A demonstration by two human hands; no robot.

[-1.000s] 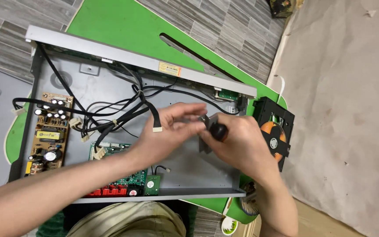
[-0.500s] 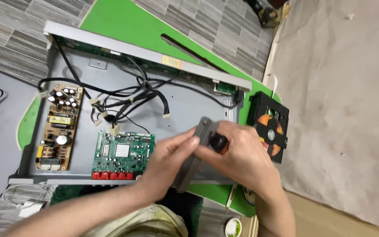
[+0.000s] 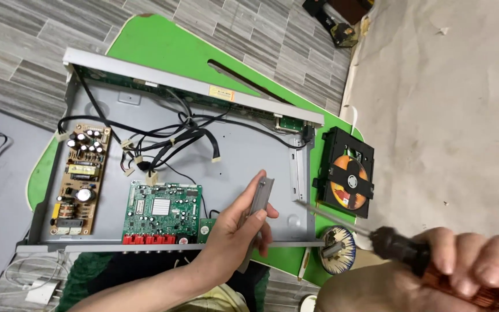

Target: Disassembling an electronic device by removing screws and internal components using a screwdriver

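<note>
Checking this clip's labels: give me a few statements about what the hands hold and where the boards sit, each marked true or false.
1. The left hand holds a grey metal strip. True.
2. The right hand holds pliers. False: it holds a screwdriver.
3. The green board sits inside the chassis. True.
4. The disc drive is mounted inside the chassis. False: it lies outside, by the chassis's right end.

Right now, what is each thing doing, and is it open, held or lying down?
Metal case: open, lid off.
Gray metal strip: held in left hand.
Screwdriver: held in right hand.
Green board: lying in case.
Brown board: lying in case.
Disc drive: out, beside case.
</note>
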